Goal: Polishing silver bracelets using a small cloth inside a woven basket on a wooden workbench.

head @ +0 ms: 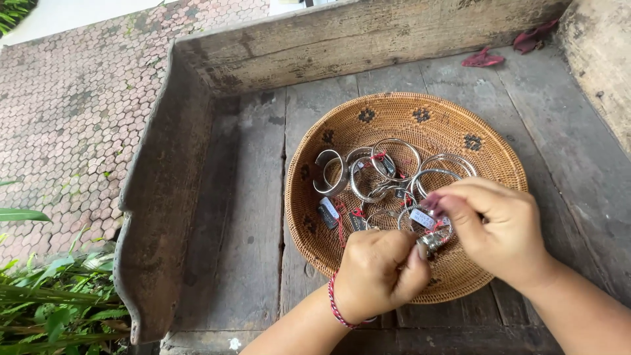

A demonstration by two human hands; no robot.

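Over the near edge of the woven basket (368,108), both hands are working together on one small piece. Left hand (378,273) is curled into a loose fist, thumb and forefinger pinched on a chunky silver ring (430,243) — held low, just above the basket's weave, so it sits steady for the other hand. Right hand (499,227) comes in from the side, fingers bent and closed down on the little white tag (422,219) tied to that ring by red thread; the thumb is hidden, so how tight the grip is I cannot tell. Around the left wrist, a red-and-white cord bracelet (333,307).

Just beyond the knuckles, a heap of silver bangles (394,161) lies tangled in the middle of the basket, each with its own tag and red string; one wide cuff (330,172) rests apart at the left. Basket sits on a weathered wooden bench (243,217) with a raised back — brick paving (72,105) beyond, green leaves (52,302) at the lower left.
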